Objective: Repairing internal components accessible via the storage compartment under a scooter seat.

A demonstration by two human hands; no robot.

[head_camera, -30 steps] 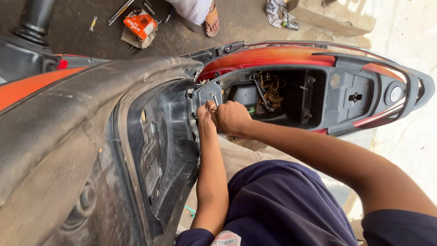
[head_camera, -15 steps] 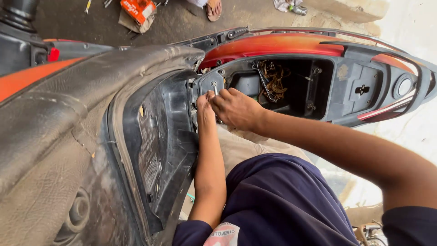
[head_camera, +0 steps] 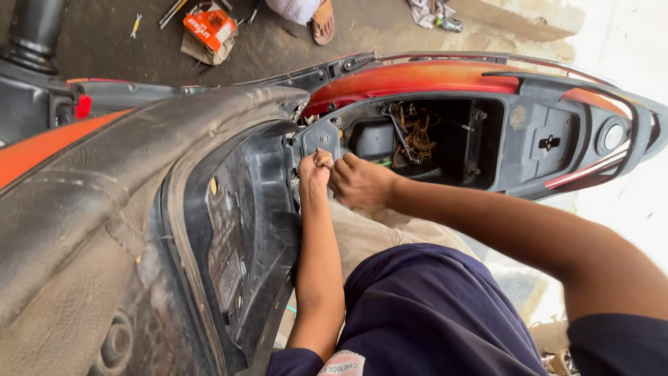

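pinching at grey hinge bracket: left hand, right hand (fingers curled, contents hidden).

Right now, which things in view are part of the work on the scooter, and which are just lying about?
In hand:
left hand and right hand at the grey hinge bracket
raised seat
open under-seat compartment

Lying about:
orange box on the floor
spanner
rag
another person's sandalled foot
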